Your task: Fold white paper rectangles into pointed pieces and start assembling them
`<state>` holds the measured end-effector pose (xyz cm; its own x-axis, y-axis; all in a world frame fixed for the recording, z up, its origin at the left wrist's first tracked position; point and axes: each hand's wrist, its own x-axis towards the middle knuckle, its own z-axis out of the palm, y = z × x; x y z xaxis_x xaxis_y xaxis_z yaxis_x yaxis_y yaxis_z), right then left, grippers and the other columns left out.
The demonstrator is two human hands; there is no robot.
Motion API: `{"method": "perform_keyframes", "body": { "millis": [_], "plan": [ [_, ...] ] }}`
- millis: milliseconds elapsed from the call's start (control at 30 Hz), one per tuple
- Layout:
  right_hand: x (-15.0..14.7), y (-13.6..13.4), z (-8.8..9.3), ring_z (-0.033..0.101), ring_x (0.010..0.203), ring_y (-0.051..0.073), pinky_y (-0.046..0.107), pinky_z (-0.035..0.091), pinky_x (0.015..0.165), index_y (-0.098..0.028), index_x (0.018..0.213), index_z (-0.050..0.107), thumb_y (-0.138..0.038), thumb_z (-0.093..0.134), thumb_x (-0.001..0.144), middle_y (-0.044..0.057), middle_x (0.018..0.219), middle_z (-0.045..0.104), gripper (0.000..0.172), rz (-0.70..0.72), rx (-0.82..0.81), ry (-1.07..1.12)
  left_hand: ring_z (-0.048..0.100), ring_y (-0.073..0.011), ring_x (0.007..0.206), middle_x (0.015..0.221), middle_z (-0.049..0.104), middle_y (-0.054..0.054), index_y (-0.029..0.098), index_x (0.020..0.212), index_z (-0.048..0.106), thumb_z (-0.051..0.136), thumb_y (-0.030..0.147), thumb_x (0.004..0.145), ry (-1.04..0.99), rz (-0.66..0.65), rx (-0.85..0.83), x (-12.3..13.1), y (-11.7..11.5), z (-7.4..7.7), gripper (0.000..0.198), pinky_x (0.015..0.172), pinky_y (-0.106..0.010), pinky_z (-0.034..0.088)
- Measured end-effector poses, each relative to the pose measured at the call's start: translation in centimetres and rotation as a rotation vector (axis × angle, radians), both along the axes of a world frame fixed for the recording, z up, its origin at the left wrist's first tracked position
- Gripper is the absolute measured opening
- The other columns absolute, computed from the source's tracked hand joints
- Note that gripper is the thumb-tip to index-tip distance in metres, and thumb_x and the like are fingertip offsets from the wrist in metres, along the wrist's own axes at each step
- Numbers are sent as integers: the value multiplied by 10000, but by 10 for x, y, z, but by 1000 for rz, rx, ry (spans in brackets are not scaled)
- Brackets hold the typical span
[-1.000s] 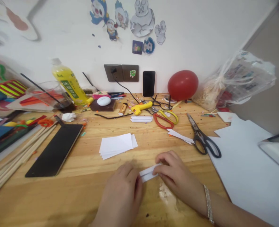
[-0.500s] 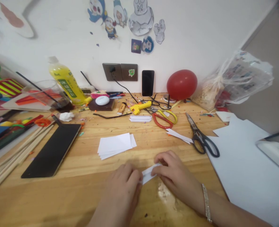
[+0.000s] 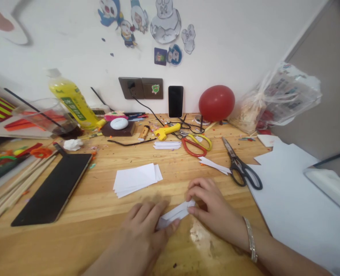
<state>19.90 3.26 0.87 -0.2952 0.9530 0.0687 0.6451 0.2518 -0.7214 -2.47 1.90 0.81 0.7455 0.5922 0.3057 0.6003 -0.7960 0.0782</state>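
A narrow folded strip of white paper [image 3: 174,213] lies at a slant between my hands, close above the wooden table [image 3: 101,245]. With thumb and fingers, my right hand [image 3: 208,205] pinches its far right end. My left hand [image 3: 147,224] holds the left end, the thumb along the near edge and the fingers on the far side. Beyond them rests a small stack of white paper pieces [image 3: 135,178]. Folded white strips [image 3: 167,145] are piled farther back. Black-handled scissors [image 3: 241,168] lie to the right, beside thin paper cuttings [image 3: 214,165].
At left are a black tablet [image 3: 53,188] and wooden sticks [image 3: 20,188]. A tilted yellow drink bottle [image 3: 72,99], a yellow glue gun [image 3: 167,131], red-and-yellow scissors [image 3: 194,147], a phone [image 3: 176,101] and a red balloon [image 3: 217,102] line the back. Large white sheets [image 3: 299,207] cover the right side.
My left hand has shifted left and spread its fingers, so more of the folded paper strip shows. The right hand still pinches its end. The view has turned slightly to the right.
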Motion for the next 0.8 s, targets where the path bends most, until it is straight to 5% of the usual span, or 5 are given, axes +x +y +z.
{"method": "perform_keyframes", "body": {
  "millis": [133, 333, 500, 633, 800],
  "plan": [
    [2, 3, 3, 461, 1004, 235, 409, 359, 876, -209, 753, 619, -12, 672, 671, 33, 998, 528, 220, -1, -43, -16, 513, -260, 1024, 1284, 533, -19, 363, 1130, 596, 581, 191, 783, 101, -37, -174, -11, 2, 20, 387, 828, -395, 430],
    [9, 7, 3, 471, 1036, 244, 444, 361, 907, -221, 743, 640, -2, 631, 677, 38, 1039, 524, 230, 40, -57, -17, 518, -233, 1051, 1315, 513, 29, 375, 1027, 647, 548, 205, 834, 85, -95, -198, -21, 6, 30, 275, 831, -349, 439],
    [18, 5, 1, 508, 987, 218, 395, 419, 854, -225, 802, 658, -46, 506, 791, 58, 1007, 562, 235, 163, 159, 18, 525, -223, 1041, 1324, 516, 27, 337, 1018, 653, 531, 159, 839, 82, -83, -227, -15, 3, 31, 280, 838, -355, 432],
    [17, 1, 4, 515, 961, 218, 398, 426, 822, -233, 933, 669, -95, 493, 820, 73, 1039, 608, 250, 339, 400, -63, 572, -184, 956, 1213, 621, 28, 271, 1003, 657, 497, 183, 886, 30, -153, -162, -8, 5, 33, 218, 828, -328, 430],
    [14, 0, 3, 531, 948, 202, 380, 436, 824, -187, 988, 642, -94, 495, 820, 74, 1036, 653, 242, 439, 452, -159, 617, -162, 934, 1060, 706, 15, 218, 1002, 662, 422, 175, 931, -36, -218, 52, -5, 9, 25, 254, 809, -279, 449]
  ]
}}
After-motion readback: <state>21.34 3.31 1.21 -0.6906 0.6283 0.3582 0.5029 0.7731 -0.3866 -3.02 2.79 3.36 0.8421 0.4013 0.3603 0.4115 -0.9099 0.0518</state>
